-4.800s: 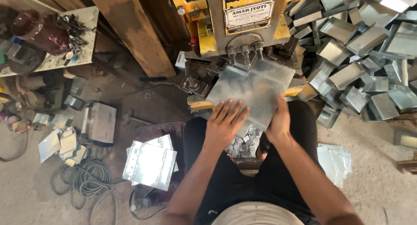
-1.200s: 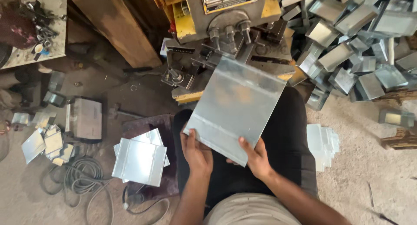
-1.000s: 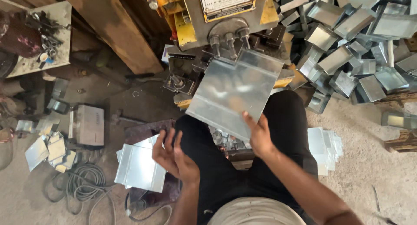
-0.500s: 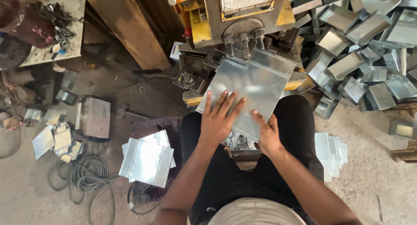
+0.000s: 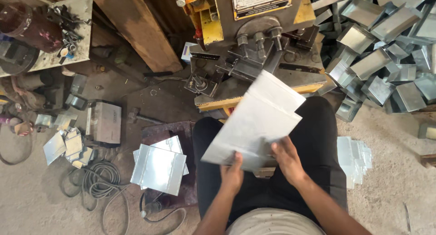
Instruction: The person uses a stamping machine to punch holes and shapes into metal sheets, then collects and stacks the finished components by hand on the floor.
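Both hands grip one flat, rectangular sheet of shiny galvanised metal (image 5: pixel 256 121) by its near edge, above the lap of a seated person in dark trousers. The left hand (image 5: pixel 232 175) is closed on the lower corner, thumb on top. The right hand (image 5: pixel 287 159) clasps the same edge just beside it, fingers curled over the face. The sheet tilts up and away, its far end (creased across) just in front of the grey and yellow press machine (image 5: pixel 254 39). A stack of similar flat sheets (image 5: pixel 159 168) lies on the floor to the left. Folded metal boxes (image 5: pixel 386 44) are heaped at the right.
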